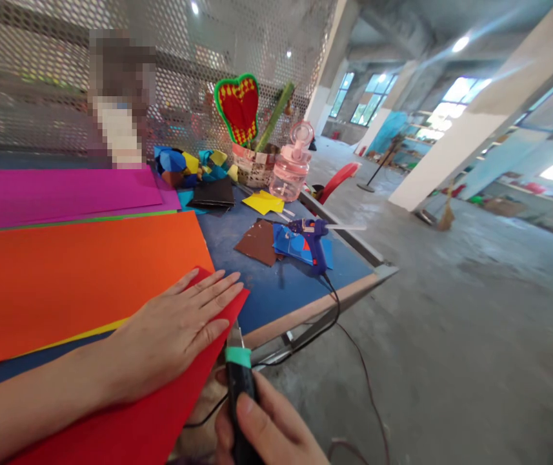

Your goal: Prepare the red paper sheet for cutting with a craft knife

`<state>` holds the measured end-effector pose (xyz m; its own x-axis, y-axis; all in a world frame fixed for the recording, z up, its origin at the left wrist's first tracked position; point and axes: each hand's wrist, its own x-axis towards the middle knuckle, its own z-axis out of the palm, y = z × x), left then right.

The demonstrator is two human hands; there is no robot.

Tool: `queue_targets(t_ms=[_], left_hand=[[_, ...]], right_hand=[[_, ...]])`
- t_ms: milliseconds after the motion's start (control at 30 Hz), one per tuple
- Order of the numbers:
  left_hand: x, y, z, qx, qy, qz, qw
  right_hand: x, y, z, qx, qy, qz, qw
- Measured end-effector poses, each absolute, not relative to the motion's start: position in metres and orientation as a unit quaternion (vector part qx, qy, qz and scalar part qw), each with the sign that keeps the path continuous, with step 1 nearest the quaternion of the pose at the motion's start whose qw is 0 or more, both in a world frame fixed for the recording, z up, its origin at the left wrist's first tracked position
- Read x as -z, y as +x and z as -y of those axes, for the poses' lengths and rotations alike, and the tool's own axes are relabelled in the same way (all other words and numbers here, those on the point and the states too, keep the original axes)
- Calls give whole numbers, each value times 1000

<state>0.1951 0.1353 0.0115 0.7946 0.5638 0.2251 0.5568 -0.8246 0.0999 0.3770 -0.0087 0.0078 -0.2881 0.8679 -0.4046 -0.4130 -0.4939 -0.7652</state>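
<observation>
A red sheet (160,413) at the near table edge is pressed flat by the open left hand (174,336) while a cutter (238,381), gripped in the right hand (266,426), is set at its right edge, so a steady straight draw is judged needed.

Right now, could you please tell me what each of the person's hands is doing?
Left hand: open, pressed flat on the red paper sheet.
Right hand: closed around the black utility knife, blade at the sheet's edge.
</observation>
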Motion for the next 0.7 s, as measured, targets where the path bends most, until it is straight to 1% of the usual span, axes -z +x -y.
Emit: queue_targets(t_ms=[200, 400, 500, 700], left_hand=[[-11, 195, -135, -118, 950, -290, 9], [-11, 195, -134, -129, 949, -288, 7], [-12, 195, -134, -126, 949, -288, 15], [-12, 196, -132, -130, 950, -283, 23]], right_hand=[[-2, 385, 14, -761, -413, 241, 439], [-16, 384, 7, -759, -431, 232, 429], [-19, 385, 6, -756, -431, 228, 437], [-11, 391, 13, -762, -424, 212, 441]])
